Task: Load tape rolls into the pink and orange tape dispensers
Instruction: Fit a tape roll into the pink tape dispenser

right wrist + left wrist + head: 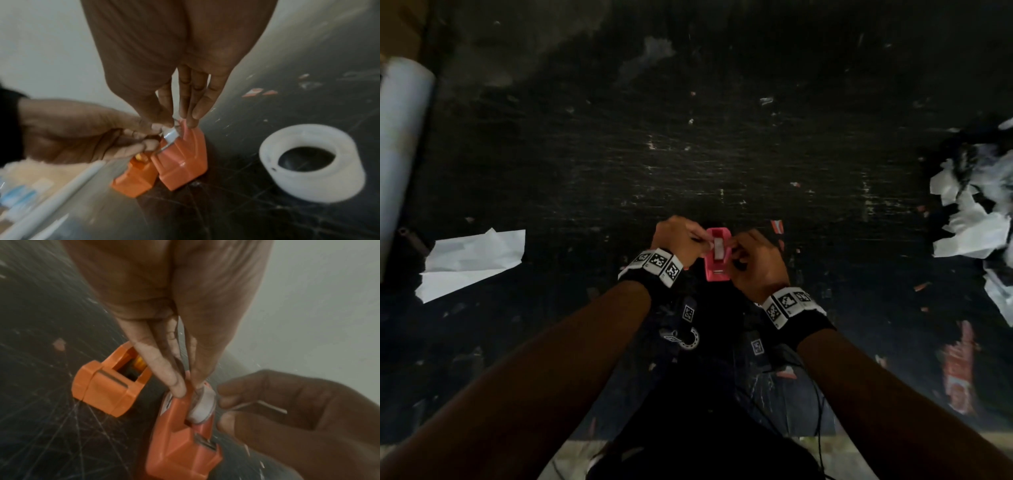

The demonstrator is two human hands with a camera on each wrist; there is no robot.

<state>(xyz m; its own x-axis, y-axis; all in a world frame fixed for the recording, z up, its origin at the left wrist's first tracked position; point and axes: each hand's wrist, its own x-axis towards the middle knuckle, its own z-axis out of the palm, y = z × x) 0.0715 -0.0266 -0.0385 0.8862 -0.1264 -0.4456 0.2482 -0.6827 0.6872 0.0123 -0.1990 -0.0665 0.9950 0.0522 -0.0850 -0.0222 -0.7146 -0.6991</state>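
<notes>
The pink dispenser stands on the dark table between my hands, with a white tape roll seated in its slot. My left hand pinches the dispenser's top at the roll. My right hand is at the dispenser's other side and pinches a thin strip of tape coming off the roll. In the left wrist view the orange dispenser stands just left of the pink dispenser. It is hidden behind my left hand in the head view.
A large white tape roll lies flat to the right of the pink dispenser. White paper lies at the left, crumpled paper at the right, and a white tube along the far left edge.
</notes>
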